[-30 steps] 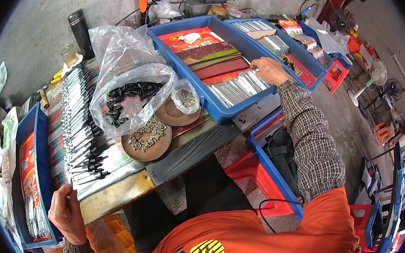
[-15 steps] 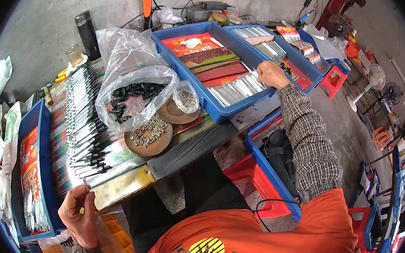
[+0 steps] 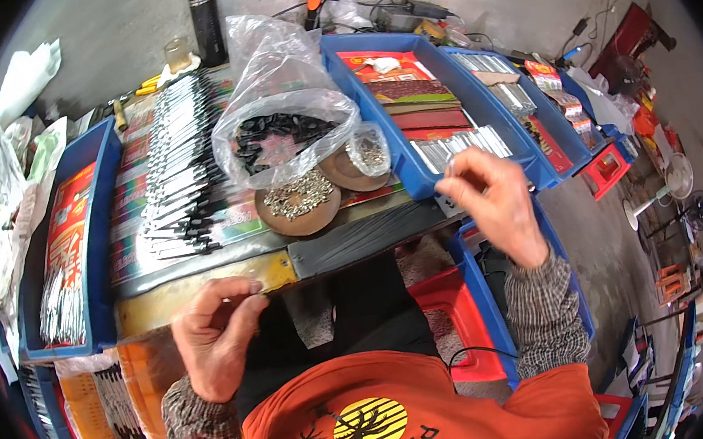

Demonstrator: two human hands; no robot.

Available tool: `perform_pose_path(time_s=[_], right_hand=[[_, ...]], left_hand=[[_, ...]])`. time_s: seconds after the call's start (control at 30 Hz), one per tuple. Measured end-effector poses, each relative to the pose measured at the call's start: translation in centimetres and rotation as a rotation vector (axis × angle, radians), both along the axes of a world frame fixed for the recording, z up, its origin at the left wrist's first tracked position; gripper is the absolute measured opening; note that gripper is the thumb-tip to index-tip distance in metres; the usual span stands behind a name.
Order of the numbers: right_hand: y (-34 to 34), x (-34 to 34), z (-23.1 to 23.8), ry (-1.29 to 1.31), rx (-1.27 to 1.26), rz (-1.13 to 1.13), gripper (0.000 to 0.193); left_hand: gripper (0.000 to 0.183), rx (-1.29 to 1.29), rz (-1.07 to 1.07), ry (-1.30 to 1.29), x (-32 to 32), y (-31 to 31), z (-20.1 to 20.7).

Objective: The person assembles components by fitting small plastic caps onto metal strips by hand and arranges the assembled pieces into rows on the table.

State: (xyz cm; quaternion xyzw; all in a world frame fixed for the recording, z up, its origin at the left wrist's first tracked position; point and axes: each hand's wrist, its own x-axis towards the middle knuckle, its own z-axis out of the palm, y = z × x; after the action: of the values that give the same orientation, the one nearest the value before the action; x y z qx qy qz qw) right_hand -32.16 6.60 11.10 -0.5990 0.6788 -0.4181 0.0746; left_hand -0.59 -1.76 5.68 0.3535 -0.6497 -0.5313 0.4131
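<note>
My left hand point(image 3: 218, 336) is in front of the yellow bench edge, thumb and fingertips pinched together. A tiny bit of something shows at its fingertips, too small to name. My right hand point(image 3: 501, 206) is over the near edge of a blue tray point(image 3: 417, 187), fingers curled toward the thumb; whatever it holds is hidden. Inside that tray stands a row of flat silver metal strips point(image 3: 462, 149). Between the hands, small metal pins or screws point(image 3: 299, 197) lie heaped on a round brown dish point(image 3: 298, 224). Beside it, an open plastic bag point(image 3: 238, 167) holds black parts point(image 3: 277, 138).
A long row of silver pieces with black ends point(image 3: 175, 164) lies on the bench. Blue trays stand left point(image 3: 102, 308) and right point(image 3: 565, 130). A small bag of metal bits point(image 3: 368, 151) rests on a second dish. Below the bench is a red stool point(image 3: 451, 311).
My right hand has left the metal strips and come back toward me over the tray's near edge. My left hand has moved right, still pinched. The whole view has shifted.
</note>
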Motion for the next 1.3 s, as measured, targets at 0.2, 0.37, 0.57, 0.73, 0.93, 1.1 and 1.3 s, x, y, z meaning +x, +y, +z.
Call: perform_pose_path(time_s=[0.2, 0.37, 0.57, 0.73, 0.93, 1.1, 1.3], right_hand=[[-0.2, 5.5, -4.8, -0.361, 0.161, 0.274, 0.014], [-0.4, 9.5, -7.3, -0.67, 0.198, 0.412, 0.023], [-0.8, 12.3, -9.0, -0.686, 0.137, 0.484, 0.04], [-0.8, 13.2, -9.1, -0.667, 0.109, 0.473, 0.041], [-0.7, 13.6, -9.1, -0.614, 0.124, 0.451, 0.041], [-0.7, 13.8, -9.7, -0.594, 0.098, 0.429, 0.044], [-0.6, 14.0, -9.5, -0.635, 0.116, 0.439, 0.044]], left_hand=[[0.013, 0.162, -0.14, 0.092, -1.9, 0.7, -0.5], [0.011, 0.336, -0.211, 0.208, -2.3, 1.2, -1.9], [0.012, 0.344, -0.208, 0.249, -2.3, 1.5, -3.3], [0.012, 0.359, -0.212, 0.294, -2.2, 1.6, -3.8], [0.013, 0.39, -0.242, 0.354, -2.0, 1.4, -4.8], [0.012, 0.413, -0.246, 0.403, -2.0, 1.4, -5.4], [0.012, 0.431, -0.25, 0.44, -2.0, 1.5, -5.5]])
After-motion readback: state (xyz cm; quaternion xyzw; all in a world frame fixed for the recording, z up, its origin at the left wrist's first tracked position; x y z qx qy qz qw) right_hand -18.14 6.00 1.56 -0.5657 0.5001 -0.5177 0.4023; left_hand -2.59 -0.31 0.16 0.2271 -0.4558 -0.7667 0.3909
